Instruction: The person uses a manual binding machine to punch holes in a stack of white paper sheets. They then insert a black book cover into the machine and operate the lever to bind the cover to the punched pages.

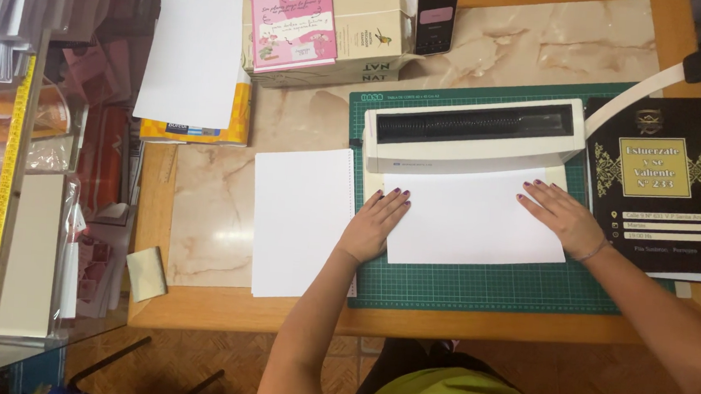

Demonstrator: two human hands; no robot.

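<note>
A white sheaf of paper (472, 218) lies on the green cutting mat (484, 289), its far edge pushed into the white comb binding machine (470, 135). My left hand (375, 223) rests flat on the paper's left edge, fingers spread. On the paper's right side my right hand (561, 217) presses down flat, fingers apart. Neither hand grips anything. A second white stack (300, 218) with punched holes along its right edge lies left of the mat, beside my left hand.
A black booklet with gold ornament (663, 190) lies right of the machine, whose white lever (633, 93) sticks up over it. Cardboard boxes with a pink calendar (293, 16) stand at the back, a paper ream (195, 63) at back left, and a yellow tape measure (0, 214) at far left.
</note>
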